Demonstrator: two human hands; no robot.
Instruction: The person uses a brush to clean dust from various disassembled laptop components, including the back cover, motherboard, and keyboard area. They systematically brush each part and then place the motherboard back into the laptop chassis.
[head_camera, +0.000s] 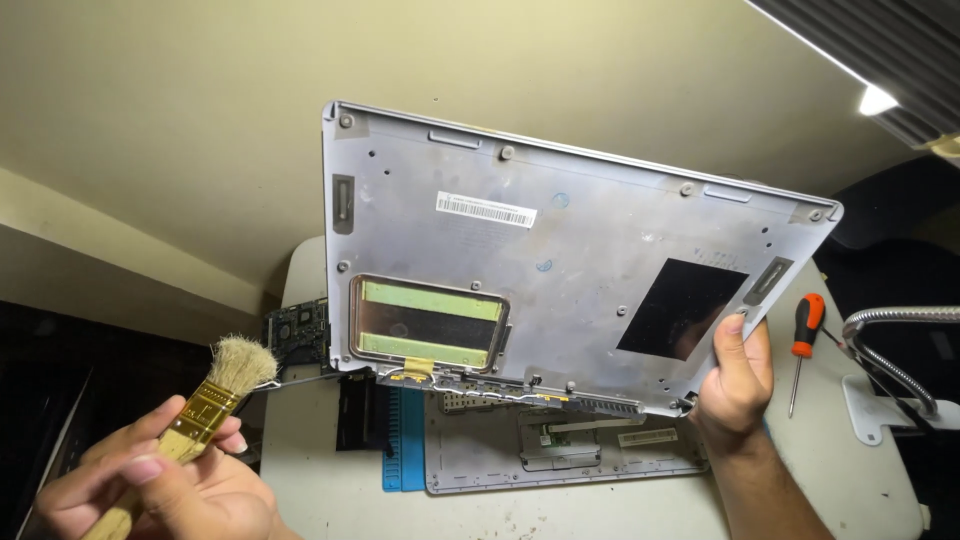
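At near left my left hand (165, 490) is closed around the handle of a brush (205, 410), bristles pointing up and away. Just right of the bristles a circuit board (298, 335) lies on the white table (300, 470), beside a blue mat (403, 450). My right hand (738, 380) pinches the near right corner of the grey cover (560, 270), tilted up above the table, with a screwdriver (803, 345) lying to its right.

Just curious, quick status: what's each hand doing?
Left hand grips paintbrush. Right hand holds grey laptop cover raised, tilted. Screwdriver lies aside, nothing between.
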